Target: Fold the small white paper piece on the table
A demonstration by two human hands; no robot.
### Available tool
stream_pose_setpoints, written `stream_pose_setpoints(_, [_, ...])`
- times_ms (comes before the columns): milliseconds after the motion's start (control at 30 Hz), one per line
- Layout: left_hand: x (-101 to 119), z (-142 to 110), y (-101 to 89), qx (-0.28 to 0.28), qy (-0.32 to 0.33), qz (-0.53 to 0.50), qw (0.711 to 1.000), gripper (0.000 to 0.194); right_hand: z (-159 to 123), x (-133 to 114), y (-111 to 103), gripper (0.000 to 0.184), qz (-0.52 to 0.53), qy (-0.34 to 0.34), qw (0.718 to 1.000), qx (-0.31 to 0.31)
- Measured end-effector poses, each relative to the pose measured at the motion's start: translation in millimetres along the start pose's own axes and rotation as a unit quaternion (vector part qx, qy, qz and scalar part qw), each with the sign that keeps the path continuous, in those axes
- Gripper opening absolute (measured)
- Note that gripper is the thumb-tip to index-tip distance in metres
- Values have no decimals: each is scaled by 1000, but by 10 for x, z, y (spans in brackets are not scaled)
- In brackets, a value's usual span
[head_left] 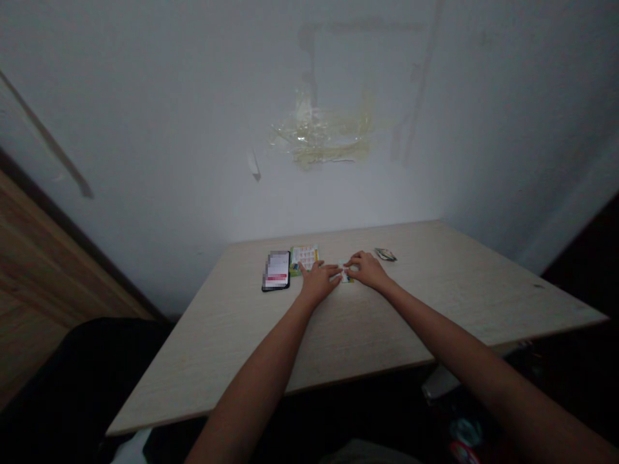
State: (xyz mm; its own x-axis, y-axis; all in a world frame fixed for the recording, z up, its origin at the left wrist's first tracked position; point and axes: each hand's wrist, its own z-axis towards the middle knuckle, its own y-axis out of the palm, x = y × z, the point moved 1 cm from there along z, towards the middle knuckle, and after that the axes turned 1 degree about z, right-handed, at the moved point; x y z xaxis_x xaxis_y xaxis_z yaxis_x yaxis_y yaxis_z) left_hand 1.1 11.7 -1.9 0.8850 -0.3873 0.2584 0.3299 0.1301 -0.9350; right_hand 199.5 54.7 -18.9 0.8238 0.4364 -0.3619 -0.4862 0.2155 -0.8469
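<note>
A small printed card [345,273], pale with coloured patches, lies on the table between my two hands. My left hand [319,281] holds its left edge between thumb and forefinger, while the other fingers are spread over the tabletop. On the opposite edge, the bent fingers and thumb of my right hand [367,269] close on the card. Fingertips cover part of it, so its print cannot be read. Just beyond my left hand is a green-edged printed sheet [304,255], partly hidden by the fingers.
A phone [276,272] with its screen lit lies left of the sheet. Several small cards or packets [385,254] are piled beyond my right hand. The pale wooden table [232,335] meets a wall [193,161] with peeling tape [329,138]. A dark covered shape [97,361] stands at the left.
</note>
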Motion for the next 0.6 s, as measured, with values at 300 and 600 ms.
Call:
stream_pose_setpoints(300, [-3,-2,9,1,-3,11,1000,34,-22,49,-23,36,16,-38,999,-29])
stream_pose_setpoints(600, [-21,4,29,10,5,17,1000,34,-68,71,-37,50,15,-53,997,-59])
